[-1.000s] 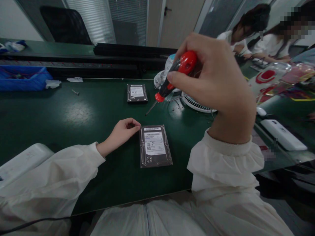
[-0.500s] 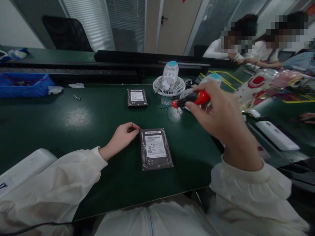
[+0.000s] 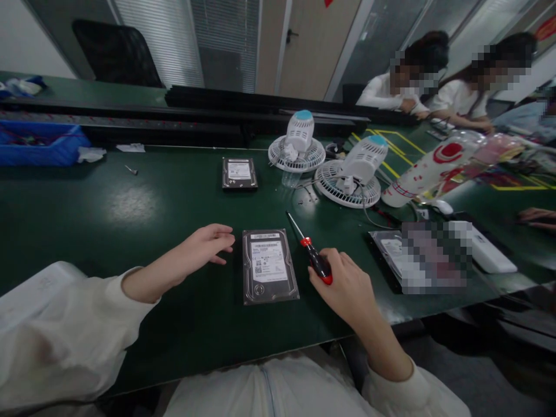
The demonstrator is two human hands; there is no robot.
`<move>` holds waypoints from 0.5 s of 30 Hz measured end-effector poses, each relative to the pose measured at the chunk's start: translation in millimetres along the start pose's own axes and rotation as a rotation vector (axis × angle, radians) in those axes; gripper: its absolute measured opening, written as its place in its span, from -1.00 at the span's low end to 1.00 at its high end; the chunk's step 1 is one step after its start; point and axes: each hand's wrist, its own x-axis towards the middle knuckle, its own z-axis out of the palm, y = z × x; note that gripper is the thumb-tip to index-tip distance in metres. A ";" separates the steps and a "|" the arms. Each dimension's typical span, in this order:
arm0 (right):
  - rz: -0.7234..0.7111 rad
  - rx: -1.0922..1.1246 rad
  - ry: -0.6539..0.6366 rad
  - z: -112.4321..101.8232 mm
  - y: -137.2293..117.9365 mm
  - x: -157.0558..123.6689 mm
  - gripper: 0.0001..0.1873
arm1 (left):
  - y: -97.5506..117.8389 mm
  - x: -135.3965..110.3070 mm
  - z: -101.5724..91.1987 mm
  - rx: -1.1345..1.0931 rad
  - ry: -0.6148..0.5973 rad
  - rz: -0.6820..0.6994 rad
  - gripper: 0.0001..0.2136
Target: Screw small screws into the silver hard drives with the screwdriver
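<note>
A hard drive [image 3: 270,267] lies label up on the green table in front of me. Just left of it, my left hand [image 3: 214,243] hovers with its fingers apart, holding nothing and not touching the drive. To the drive's right, my right hand [image 3: 345,281] grips the butt end of a red and black screwdriver [image 3: 316,258]. The screwdriver's metal shaft points away from me and to the left, low over the table or on it; which of the two I cannot tell. A second hard drive [image 3: 240,174] lies farther back.
Two white fans [image 3: 303,136] lie face down at the back, near a clear cup [image 3: 292,174] and several small screws [image 3: 310,194]. Another drive [image 3: 391,252] is at right, by a patterned bottle [image 3: 417,176]. A blue bin [image 3: 41,147] stands at far left. Co-workers sit at back right.
My right hand has come down and toward me with the screwdriver, from the air before the fans to beside the drive. My left hand has let go of the drive's corner and moved left.
</note>
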 end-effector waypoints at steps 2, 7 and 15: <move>0.011 0.019 0.004 5.4 3.4 -0.1 -0.82 | 2.3 -18.2 2.0 -0.143 -0.058 -0.063 -0.63; -0.016 0.169 0.050 -0.8 -0.1 -3.5 -0.70 | 0.5 -48.5 9.4 -0.460 -0.143 -0.242 -0.76; 0.076 0.567 -0.069 10.4 -43.4 -28.1 -0.47 | 13.7 -60.7 33.6 -0.615 -0.085 -0.366 -0.77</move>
